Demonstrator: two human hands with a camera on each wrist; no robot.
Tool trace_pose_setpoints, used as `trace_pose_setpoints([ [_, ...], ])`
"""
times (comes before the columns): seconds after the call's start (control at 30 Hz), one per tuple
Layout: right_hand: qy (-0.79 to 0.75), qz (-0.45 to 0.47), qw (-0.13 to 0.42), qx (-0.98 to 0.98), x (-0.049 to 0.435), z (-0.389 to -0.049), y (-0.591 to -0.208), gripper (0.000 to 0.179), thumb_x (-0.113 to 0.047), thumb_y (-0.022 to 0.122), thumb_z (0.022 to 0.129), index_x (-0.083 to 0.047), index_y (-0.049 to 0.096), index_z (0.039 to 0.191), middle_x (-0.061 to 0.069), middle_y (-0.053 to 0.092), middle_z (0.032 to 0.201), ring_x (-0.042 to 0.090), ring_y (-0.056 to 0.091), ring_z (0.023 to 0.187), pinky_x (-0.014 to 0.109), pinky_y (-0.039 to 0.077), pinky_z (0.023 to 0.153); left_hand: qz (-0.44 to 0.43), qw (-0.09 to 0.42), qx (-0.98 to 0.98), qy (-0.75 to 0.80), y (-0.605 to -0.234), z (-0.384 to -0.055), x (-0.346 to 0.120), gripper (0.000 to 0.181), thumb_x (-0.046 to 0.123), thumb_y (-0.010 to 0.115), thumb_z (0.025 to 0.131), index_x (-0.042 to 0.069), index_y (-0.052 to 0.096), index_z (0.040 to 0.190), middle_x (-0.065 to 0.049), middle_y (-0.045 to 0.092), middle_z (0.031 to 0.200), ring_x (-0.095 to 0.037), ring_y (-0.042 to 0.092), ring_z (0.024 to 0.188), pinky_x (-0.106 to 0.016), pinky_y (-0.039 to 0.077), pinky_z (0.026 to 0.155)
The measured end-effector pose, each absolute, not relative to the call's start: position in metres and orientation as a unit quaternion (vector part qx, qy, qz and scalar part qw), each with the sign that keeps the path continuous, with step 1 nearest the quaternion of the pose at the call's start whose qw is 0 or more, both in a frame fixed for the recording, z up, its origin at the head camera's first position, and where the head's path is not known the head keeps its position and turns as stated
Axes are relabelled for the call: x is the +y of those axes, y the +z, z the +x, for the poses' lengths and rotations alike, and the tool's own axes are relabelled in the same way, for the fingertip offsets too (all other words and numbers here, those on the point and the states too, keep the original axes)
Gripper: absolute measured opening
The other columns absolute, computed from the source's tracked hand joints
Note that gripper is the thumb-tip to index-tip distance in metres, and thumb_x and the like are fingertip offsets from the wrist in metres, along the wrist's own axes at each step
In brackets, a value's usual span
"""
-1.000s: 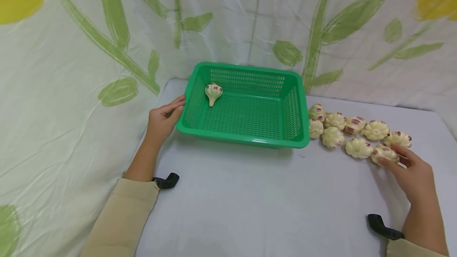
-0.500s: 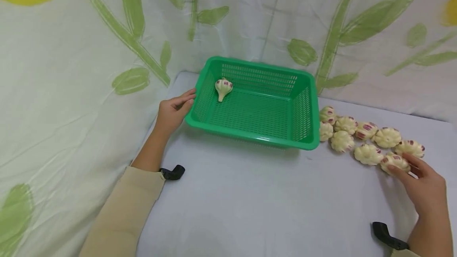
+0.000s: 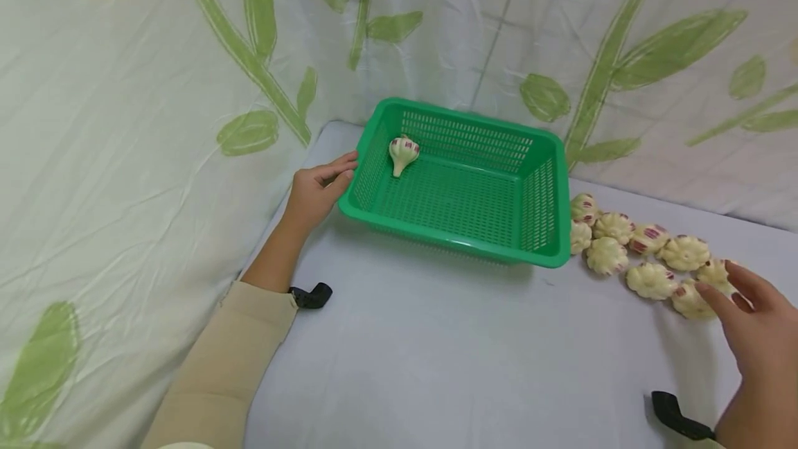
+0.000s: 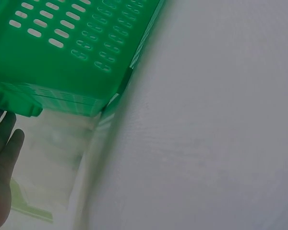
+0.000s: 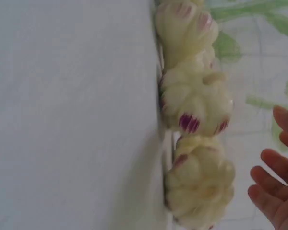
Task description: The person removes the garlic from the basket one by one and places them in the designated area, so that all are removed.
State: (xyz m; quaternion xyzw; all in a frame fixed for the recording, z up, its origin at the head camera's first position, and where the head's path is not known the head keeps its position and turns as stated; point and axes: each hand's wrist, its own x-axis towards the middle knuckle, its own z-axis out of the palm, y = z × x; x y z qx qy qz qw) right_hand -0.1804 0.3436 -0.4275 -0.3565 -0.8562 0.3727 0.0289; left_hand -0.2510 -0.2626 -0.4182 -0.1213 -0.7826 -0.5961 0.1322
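A green perforated plastic basket [image 3: 454, 242] stands at the back of the table, with one garlic bulb [image 3: 404, 150] in its left corner. My left hand [image 3: 314, 196] is at the basket's left rim; in the left wrist view its fingers [image 4: 9, 148] look nearly straight beside the rim. Several cream garlic bulbs with purple streaks lie in two rough rows to the basket's right. Over the right end of these rows hovers my right hand [image 3: 763, 338], near the closest garlic bulb [image 3: 690, 300]. The right wrist view shows its fingers [image 5: 264, 199] spread and apart from the bulbs.
A white cloth covers the table [image 3: 449, 359]. Behind and to the left hangs a white curtain [image 3: 137, 158] painted with green leaves and yellow flowers. Each wrist wears a black camera mount, such as the left mount [image 3: 314, 296].
The head view has turned, so the basket and bulbs appear farther right. My right hand has drawn back from around the closest garlic bulb, which stays in its row. My left hand keeps its place.
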Motion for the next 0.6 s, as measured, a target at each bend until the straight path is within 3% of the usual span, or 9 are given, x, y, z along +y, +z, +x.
trace_pose_setpoints([
  [0.13,0.364,-0.302,0.037,-0.880,0.318,-0.197,-0.409,0.061,-0.042,0.060,0.096,-0.039,0.034,0.152,-0.013,0.030,0.159,0.019,0.028,0.148,0.038,0.031,0.117,-0.124,0.133,-0.786,-0.591,-0.418,-0.252,-0.263,0.026,0.003,0.062,0.096,-0.011,0.066,0.117,-0.021,0.060,0.131,-0.030,0.056,0.126,-0.021,0.048,0.100],
  [0.27,0.376,-0.187,0.072,-0.905,0.281,-0.215,-0.386,0.058,-0.041,0.064,0.094,-0.038,0.044,0.147,-0.014,0.042,0.152,0.008,0.041,0.140,0.018,0.036,0.109,-0.119,0.126,-0.781,-0.600,-0.420,-0.254,-0.265,0.026,0.005,0.062,0.096,-0.010,0.067,0.117,-0.020,0.061,0.131,-0.025,0.057,0.126,-0.021,0.048,0.100],
  [0.37,0.400,-0.050,0.118,-0.907,0.246,-0.230,-0.369,0.053,-0.028,0.071,0.092,-0.028,0.054,0.142,-0.009,0.054,0.142,0.001,0.051,0.127,0.007,0.041,0.098,-0.113,0.120,-0.777,-0.608,-0.421,-0.255,-0.265,0.027,0.006,0.062,0.096,-0.010,0.067,0.117,-0.020,0.060,0.132,-0.022,0.058,0.126,-0.020,0.048,0.099],
  [0.47,0.428,0.079,0.142,-0.889,0.205,-0.244,-0.353,0.049,-0.015,0.074,0.089,-0.018,0.061,0.136,-0.006,0.061,0.133,-0.001,0.055,0.119,0.010,0.044,0.097,-0.113,0.119,-0.776,-0.609,-0.422,-0.255,-0.265,0.027,0.007,0.062,0.096,-0.009,0.067,0.117,-0.020,0.060,0.132,-0.022,0.058,0.126,-0.020,0.049,0.098],
  [0.6,0.470,0.169,0.128,-0.857,0.151,-0.259,-0.336,0.048,-0.009,0.075,0.088,-0.014,0.063,0.133,-0.005,0.063,0.130,0.003,0.057,0.119,0.019,0.048,0.099,-0.109,0.113,-0.774,-0.613,-0.423,-0.255,-0.265,0.027,0.008,0.062,0.097,-0.009,0.067,0.118,-0.019,0.060,0.133,-0.023,0.057,0.127,-0.020,0.048,0.099],
])
